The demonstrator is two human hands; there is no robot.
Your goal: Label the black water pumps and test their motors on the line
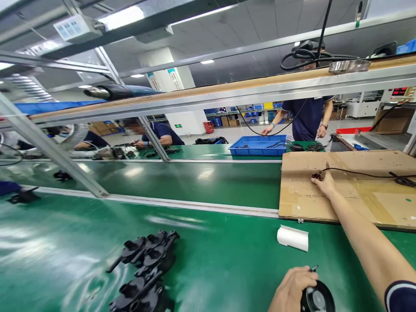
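Right hand [326, 185]: a small dark part [317, 176] is pinched between thumb and fingers over the cardboard [302, 200]; whether the board is touched by it cannot be told
Cord [360, 173]: it is led from the right hand across the cardboard to the right, where a bundle [402, 179] is formed near the picture's edge
Left hand [290, 291]: a round black part [327, 295] is gripped at its left side, with the fingers curled over it; a pale disc is seen inside, and its lower end is cut off by the frame
Roll [293, 238]: it is laid on the green bench [224, 264], between the left hand and the cardboard
Housings [146, 264]: several black ones are clustered on the bench, well to the left of both hands
Rail [195, 206]: the near bench is bordered by it, and beyond it a green strip [224, 184] is seen
Blue bin [260, 147]: it is set on the far side, and a co-worker's hand [268, 129] is held at its back rim
Shelf [208, 100]: a cable coil [320, 56] and a tape roll [349, 66] are carried on it, above the cardboard
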